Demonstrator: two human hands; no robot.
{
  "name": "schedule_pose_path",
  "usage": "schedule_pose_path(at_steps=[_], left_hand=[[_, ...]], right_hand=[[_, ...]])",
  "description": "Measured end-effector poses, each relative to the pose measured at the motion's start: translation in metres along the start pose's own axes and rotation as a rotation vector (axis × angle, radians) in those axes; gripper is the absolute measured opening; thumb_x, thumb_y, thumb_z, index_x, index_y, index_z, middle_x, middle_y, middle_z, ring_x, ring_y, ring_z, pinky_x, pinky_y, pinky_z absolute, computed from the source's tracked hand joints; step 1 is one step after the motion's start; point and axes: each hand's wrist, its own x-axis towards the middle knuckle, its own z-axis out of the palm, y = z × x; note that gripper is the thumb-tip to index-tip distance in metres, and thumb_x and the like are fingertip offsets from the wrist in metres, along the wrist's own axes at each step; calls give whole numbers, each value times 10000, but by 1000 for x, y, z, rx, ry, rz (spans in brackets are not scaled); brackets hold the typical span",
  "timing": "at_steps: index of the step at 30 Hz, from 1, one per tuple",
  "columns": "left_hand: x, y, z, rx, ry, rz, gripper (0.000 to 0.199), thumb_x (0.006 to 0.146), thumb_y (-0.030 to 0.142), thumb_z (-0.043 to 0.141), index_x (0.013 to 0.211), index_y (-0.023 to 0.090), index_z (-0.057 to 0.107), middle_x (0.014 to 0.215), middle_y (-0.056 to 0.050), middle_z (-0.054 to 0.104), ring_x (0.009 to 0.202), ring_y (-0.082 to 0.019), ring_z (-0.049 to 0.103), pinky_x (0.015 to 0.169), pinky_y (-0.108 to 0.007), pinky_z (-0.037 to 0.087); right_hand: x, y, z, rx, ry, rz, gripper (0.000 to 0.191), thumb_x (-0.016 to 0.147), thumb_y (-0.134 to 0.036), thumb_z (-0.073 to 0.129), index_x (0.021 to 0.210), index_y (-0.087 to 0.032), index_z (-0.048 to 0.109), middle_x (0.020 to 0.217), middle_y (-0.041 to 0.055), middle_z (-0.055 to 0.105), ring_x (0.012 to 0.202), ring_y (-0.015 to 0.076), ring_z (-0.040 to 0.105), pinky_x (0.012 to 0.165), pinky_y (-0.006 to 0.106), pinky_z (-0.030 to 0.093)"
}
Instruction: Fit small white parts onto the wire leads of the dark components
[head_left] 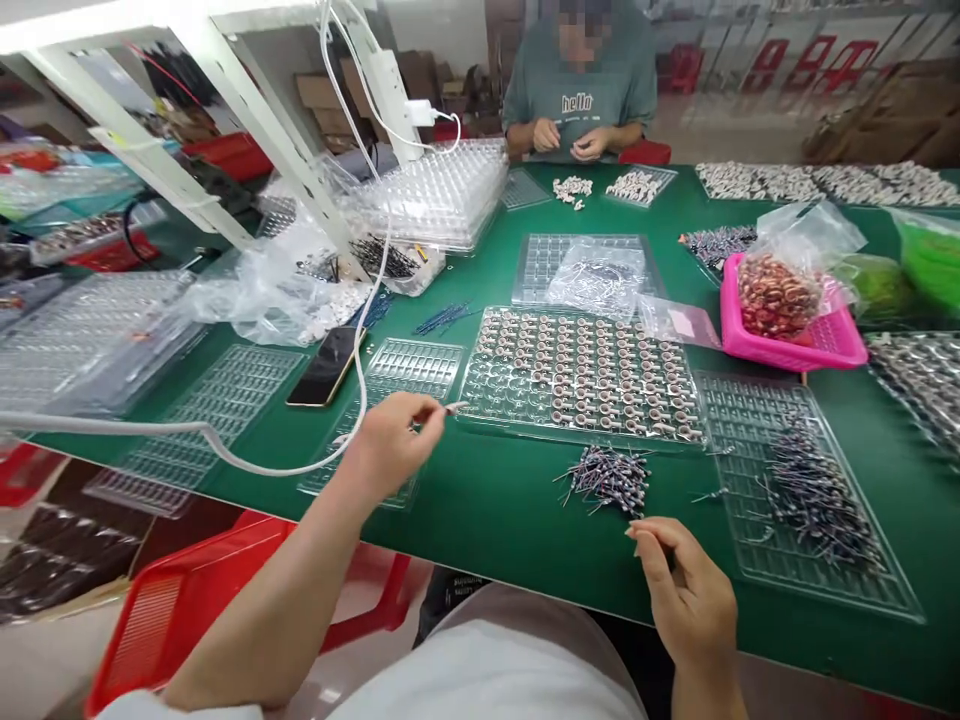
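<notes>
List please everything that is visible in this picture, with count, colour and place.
table: one, green, across the view
filled tray: one, clear, holds rows of small coils, centre
wire bundle: one loose pile, dark, on the table before the filled tray
wire tray: one, clear, with a pile of dark wires, right
pink basket: one, holds a bag of copper-coloured parts, right
phone: one, black, left of centre
cable: one, white, crossing the left side
tray stack: clear, far left of centre
red crate: one, below the table edge
co-worker: one, green shirt, far side
left hand: fingers pinch a small thin part
right hand: near the wire bundle; grip unclear
</notes>
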Motion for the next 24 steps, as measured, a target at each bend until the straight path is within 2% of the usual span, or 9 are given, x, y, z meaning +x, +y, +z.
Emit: schedule_pose_path(at_steps=[3,5,8,12,15,18,21,24], left_hand=[[0,-39,-18,167,39,-248,235,871,364,530,857,197,695,804,-47,706,737,-217,633,637,-285,423],[-1,-56,-25,247,38,-352,255,860,388,527,855,199,699,781,-43,713,716,-225,638,616,-284,416],[-2,-70,-30,255,16,-413,289,853,410,519,869,194,709,762,-38,724,702,-223,652,608,-273,430],[0,-79,-31,286,8,-422,327,853,410,494,865,179,725,761,-65,738,687,-245,662,573,-290,437],[4,-81,-32,318,-15,-378,350,841,382,486,866,155,751,814,-116,751,724,-298,669,586,-334,456],[6,-72,-26,311,-20,-268,380,843,357,477,944,122,758,985,-161,746,911,-347,661,726,-385,499],[8,-50,-7,243,-39,-109,386,877,386,474,1015,145,743,1050,-136,731,1054,-323,620,873,-390,495],[14,-17,19,130,-97,152,341,911,375,481,1004,166,733,1001,-115,730,1013,-286,618,896,-404,492]], right_hand=[[0,-1,1,-9,10,-12,121,936,-290,573,913,-236,678,884,13,713,730,148,671,672,245,525],[0,-1,1,-3,15,-24,125,938,-292,569,910,-236,676,876,12,712,721,145,671,670,243,525],[0,-1,1,8,9,-23,128,941,-292,565,910,-234,675,873,13,711,725,145,672,667,240,525],[0,1,1,12,6,-9,129,936,-304,573,911,-231,676,874,13,711,720,144,670,666,238,524],[-1,0,0,12,2,-5,135,936,-305,571,908,-225,676,875,19,709,732,148,672,675,241,527],[0,-2,0,13,-8,-16,142,941,-292,561,887,-222,672,855,19,705,721,145,667,664,240,528],[2,-4,1,35,-11,-31,134,945,-265,550,894,-220,665,841,16,699,728,144,667,664,241,529],[2,-6,2,49,-14,-40,117,944,-237,546,918,-217,659,841,14,696,733,143,668,668,247,531]])
